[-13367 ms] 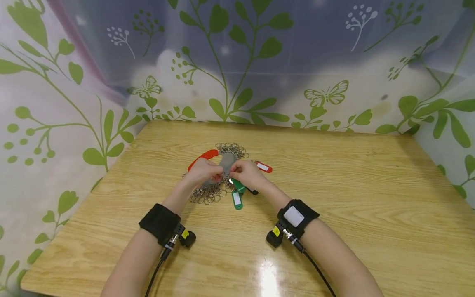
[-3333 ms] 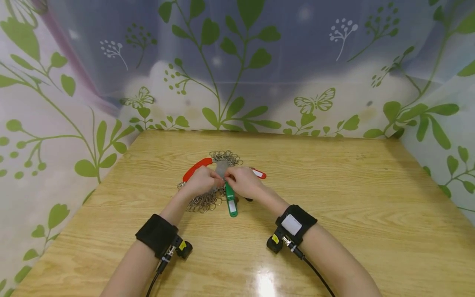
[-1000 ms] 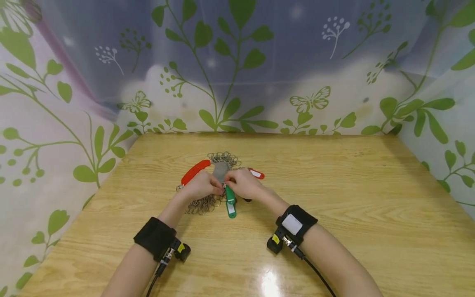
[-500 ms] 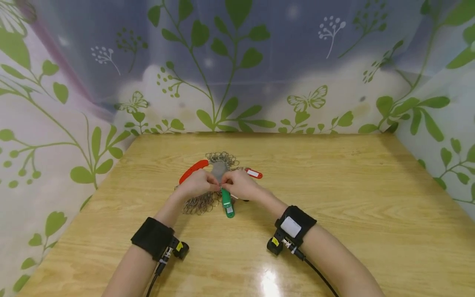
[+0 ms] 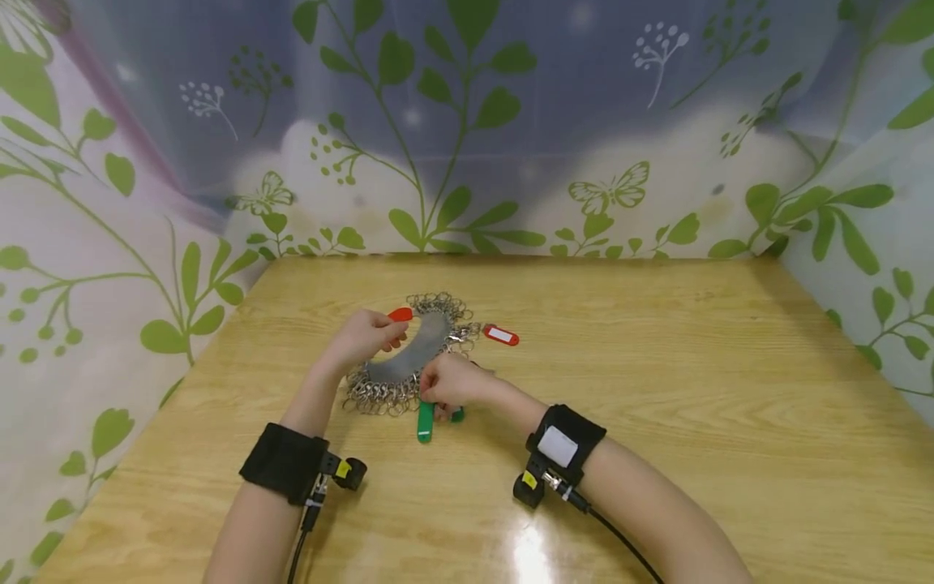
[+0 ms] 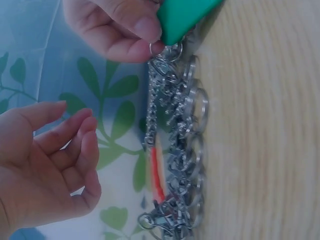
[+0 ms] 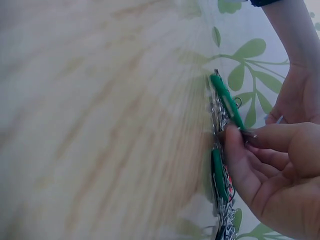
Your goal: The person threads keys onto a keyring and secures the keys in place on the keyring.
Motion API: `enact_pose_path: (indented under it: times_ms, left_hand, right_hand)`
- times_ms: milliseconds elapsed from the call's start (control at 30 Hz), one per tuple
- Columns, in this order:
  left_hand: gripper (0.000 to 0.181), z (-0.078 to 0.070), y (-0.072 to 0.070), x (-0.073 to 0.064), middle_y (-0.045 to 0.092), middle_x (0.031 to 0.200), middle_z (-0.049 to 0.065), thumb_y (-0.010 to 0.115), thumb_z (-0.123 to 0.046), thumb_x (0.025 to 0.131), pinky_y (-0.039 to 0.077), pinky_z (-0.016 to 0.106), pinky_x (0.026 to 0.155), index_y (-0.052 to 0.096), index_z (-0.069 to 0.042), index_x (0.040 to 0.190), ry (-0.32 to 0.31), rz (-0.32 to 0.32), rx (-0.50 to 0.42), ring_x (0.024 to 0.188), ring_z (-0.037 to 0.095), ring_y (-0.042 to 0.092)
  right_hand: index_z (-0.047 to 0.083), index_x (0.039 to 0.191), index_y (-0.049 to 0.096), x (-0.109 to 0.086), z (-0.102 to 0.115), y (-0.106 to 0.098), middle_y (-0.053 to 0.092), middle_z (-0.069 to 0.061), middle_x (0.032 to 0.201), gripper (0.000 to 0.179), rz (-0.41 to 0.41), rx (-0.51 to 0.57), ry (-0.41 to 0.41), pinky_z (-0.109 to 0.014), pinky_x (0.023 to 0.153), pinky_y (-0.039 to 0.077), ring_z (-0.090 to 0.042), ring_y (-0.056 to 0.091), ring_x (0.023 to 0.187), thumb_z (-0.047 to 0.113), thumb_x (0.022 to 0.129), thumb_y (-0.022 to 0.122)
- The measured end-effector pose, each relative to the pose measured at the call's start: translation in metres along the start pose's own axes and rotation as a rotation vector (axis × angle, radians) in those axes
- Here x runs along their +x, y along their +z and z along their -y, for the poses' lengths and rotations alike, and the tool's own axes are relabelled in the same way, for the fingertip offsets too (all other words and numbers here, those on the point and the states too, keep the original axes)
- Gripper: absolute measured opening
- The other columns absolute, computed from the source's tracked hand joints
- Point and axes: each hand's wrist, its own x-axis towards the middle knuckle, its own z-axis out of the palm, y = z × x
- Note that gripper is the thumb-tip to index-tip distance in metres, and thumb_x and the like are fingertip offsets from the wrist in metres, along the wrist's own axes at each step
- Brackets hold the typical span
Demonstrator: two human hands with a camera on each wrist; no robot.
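Note:
A grey crescent-shaped plate lies on the table, edged with many small metal rings and fitted with a red handle. My left hand hovers over the handle and hides most of it. In the left wrist view the left hand has loosely curled fingers around nothing, apart from the rings. My right hand, at the plate's near edge, pinches a green key tag at its ring end; the right wrist view shows thumb and finger on that green tag.
Right of the plate lies a red key tag with a white label. Another green tag shows partly beneath the right hand. The wooden table meets a leaf-patterned cloth at its back. Cables run from both wrist cameras.
My left hand has left the spot beside the right fingers and moved up-left over the red handle. The right hand has shifted slightly toward me with the green tag, uncovering more of the plate.

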Motion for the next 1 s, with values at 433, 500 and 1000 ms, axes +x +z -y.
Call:
enact_pose_path:
  times_ms: [433,500,1000]
  left_hand:
    - [0.039,-0.003,0.009,0.002,0.064,0.094,0.014,0.05,-0.029,0.096,0.046,0.042,0.079,0.067,0.006,0.099,0.004,0.064,0.02,0.09,0.034,0.058]
    - [0.038,-0.004,0.009,0.003,0.065,0.094,0.014,0.05,-0.028,0.096,0.046,0.042,0.079,0.067,0.006,0.099,0.018,0.072,0.028,0.09,0.034,0.059]
    - [0.05,-0.02,0.016,0.009,0.042,0.137,0.022,0.048,-0.029,0.096,0.033,0.05,0.099,0.043,0.004,0.135,0.108,0.022,0.181,0.126,0.038,0.038]
  right_hand:
    - [0.005,0.092,0.067,-0.004,0.014,0.006,0.064,-0.002,0.078,0.009,0.059,-0.334,-0.156,-0.024,0.06,0.047,-0.013,0.061,0.065,0.005,0.089,0.058]
    - [0.006,0.092,0.069,-0.007,0.018,0.007,0.065,-0.001,0.082,0.01,0.057,-0.452,-0.203,-0.024,0.066,0.046,-0.013,0.061,0.073,0.006,0.087,0.06]
    - [0.007,0.112,0.066,-0.037,0.011,-0.029,0.066,-0.004,0.098,0.023,-0.191,-0.511,-0.191,-0.027,0.064,0.046,-0.013,0.06,0.075,0.014,0.095,0.052]
